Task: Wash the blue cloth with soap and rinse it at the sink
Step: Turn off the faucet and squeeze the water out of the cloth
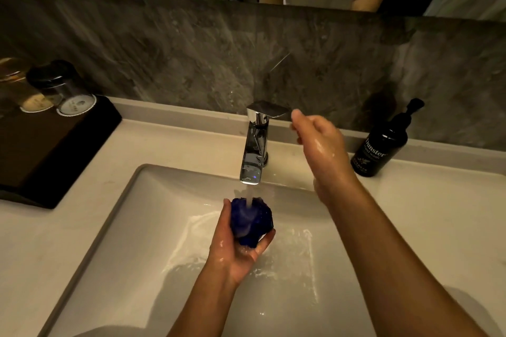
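The blue cloth [251,220] is bunched into a wet ball, and my left hand [235,246] cups it from below over the white sink [131,227]. Water runs from the chrome tap [254,145] straight onto the cloth. My right hand [319,139] is wet and hovers beside the tap's flat lever, fingertips right at its right edge, holding nothing. A black hand wash pump bottle [383,145] stands on the counter to the right of that hand.
A dark tray [54,150] sits on the counter at the left with upturned glasses [65,90] on it. A grey stone backsplash runs behind the tap. A mirror strip above reflects a person's arms.
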